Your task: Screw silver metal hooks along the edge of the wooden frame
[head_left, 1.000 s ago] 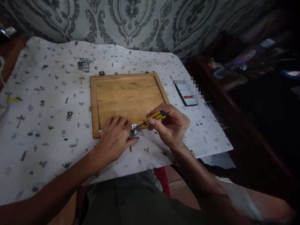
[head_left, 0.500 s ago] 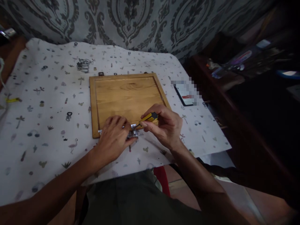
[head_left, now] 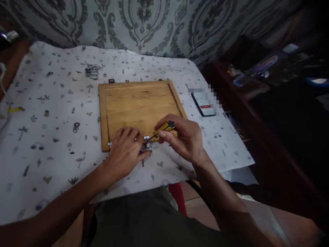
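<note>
A framed wooden panel [head_left: 138, 109], much like a cabinet door, lies flat on the table. At its near edge my left hand [head_left: 125, 151] is closed on a small metal hinge [head_left: 146, 146], thumb below and fingers above; the hand covers much of it. In my right hand [head_left: 183, 137] is a small yellow and black screwdriver [head_left: 164, 128], pinched between thumb and fingers. It slants down to the left, its tip at the hinge. Whether the tip sits in a screw is too small to tell.
Several metal fittings [head_left: 92, 72] lie behind the panel's left corner on the patterned tablecloth [head_left: 56, 120]. A phone [head_left: 204, 103] rests to the right of the panel. Farther right, a plastic bottle [head_left: 264, 65] lies on a dark surface. A yellow strip [head_left: 15, 109] is at the far left.
My right hand and wrist have turned slightly, and the screwdriver handle has rotated and tilted up a little. My left hand stays on the hinge.
</note>
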The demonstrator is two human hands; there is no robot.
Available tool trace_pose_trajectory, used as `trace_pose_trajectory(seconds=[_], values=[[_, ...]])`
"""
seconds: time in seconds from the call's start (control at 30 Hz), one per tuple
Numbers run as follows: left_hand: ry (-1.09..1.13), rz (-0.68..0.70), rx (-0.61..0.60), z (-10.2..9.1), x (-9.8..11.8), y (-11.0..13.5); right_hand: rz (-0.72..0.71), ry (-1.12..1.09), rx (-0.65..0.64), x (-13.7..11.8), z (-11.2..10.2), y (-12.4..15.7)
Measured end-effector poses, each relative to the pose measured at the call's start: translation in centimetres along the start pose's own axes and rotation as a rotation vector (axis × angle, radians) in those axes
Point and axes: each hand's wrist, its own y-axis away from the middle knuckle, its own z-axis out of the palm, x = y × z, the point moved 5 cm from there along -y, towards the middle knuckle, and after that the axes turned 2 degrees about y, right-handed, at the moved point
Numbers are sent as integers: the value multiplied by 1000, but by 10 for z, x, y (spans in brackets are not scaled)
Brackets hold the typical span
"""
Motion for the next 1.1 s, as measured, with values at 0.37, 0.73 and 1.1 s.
trace_pose_trajectory(seconds=[0.37, 0.73, 1.1], values=[[-1, 4, 13, -1, 1, 0, -72, -46, -82, -3, -3, -7], [4, -5, 5, 0, -1, 1, -58, -44, -84, -3, -3, -6], [40, -4, 4, 0, -1, 0, 74, -214, 442, 8, -17, 16]])
